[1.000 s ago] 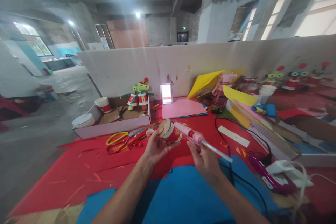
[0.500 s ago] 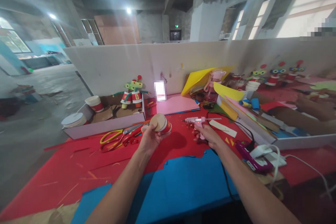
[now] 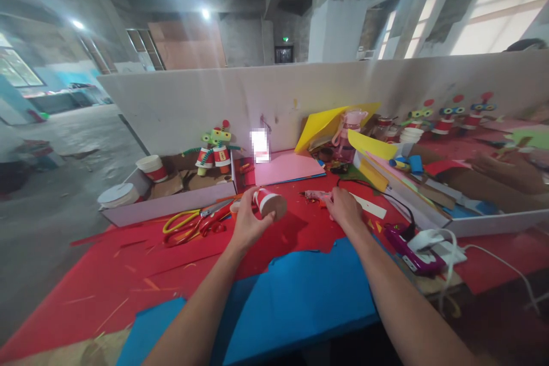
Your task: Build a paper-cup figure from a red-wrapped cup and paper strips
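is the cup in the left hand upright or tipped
Tipped: the left hand holds the cup aslant above the table, its cardboard disc turned toward the camera, not straight up or down.

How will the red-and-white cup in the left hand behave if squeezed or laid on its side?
The cup looks like thin paper, so it is probably light and may dent. Its round wall suggests it could roll.

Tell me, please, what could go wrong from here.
The pink glue gun points toward the paper cup in the left hand; if hot, it might burn that hand.
The black cord looping beyond the right hand could snag.
The cardboard disc on the paper cup's end might shift if loosely fixed.
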{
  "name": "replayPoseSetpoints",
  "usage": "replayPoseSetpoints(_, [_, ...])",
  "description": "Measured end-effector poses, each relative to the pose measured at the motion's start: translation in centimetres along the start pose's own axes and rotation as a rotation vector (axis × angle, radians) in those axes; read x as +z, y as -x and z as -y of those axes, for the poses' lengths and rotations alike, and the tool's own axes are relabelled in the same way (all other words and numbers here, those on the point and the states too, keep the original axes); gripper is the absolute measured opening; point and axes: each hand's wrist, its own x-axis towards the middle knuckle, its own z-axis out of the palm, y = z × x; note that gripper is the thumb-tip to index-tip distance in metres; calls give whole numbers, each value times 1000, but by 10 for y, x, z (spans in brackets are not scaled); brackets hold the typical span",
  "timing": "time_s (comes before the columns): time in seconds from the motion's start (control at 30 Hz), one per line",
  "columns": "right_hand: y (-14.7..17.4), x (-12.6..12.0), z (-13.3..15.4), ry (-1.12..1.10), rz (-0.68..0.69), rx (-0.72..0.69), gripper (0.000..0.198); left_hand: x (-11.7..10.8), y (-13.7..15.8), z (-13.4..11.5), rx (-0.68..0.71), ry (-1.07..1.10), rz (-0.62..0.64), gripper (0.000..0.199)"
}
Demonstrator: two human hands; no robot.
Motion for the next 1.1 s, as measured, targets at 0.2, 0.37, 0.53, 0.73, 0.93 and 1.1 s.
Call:
replayPoseSetpoints(0.2, [-4, 23, 50, -371, 45, -92, 26, 9, 6, 7, 418, -504, 144, 76])
replayPoseSetpoints(0.37, [4, 49, 55, -696, 67, -55, 25, 20, 8, 10, 513, -672, 212, 72])
replayPoseSetpoints(0.53, [5, 47, 49, -652, 66, -26, 23, 13, 9, -9, 502, -591, 392, 74])
replayPoseSetpoints(0.73, [25, 6, 54, -494, 81, -141, 23, -7, 8, -30, 476, -434, 491, 74])
replayPoseSetpoints(0.93, [85, -19, 19, -381, 230, -65, 24, -11, 5, -22, 441, -354, 466, 77])
replayPoseSetpoints(1.1, [95, -22, -20, -346, 179, 29, 31, -10, 5, -17, 417, -382, 455, 82])
